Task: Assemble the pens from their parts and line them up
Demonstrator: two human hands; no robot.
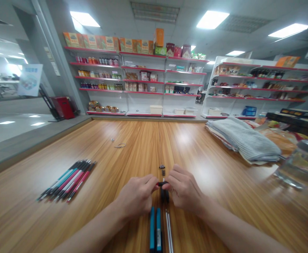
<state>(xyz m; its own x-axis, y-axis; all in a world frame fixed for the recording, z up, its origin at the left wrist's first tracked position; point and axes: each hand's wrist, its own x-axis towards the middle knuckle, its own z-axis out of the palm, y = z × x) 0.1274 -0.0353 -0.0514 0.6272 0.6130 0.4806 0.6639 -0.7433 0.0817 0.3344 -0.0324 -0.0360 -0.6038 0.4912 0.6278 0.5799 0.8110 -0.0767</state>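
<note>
A small black piece with a red end is pinched between my two hands, above the middle of the table. My left hand closes its fingers on the red end, and my right hand grips the black end. Its exact kind is too small and covered to make out. Under my hands lie dark pieces and a thin white rod. Two blue bars lie nearer to me, below my left hand. Small dark metal bits rest just beyond my fingertips.
A bundle of blue, pink, white and black pens or brushes lies on the wooden table at left. A looped tie sits farther off. Folded striped cloth and a clear jar stand at right. Stocked shelves line the back.
</note>
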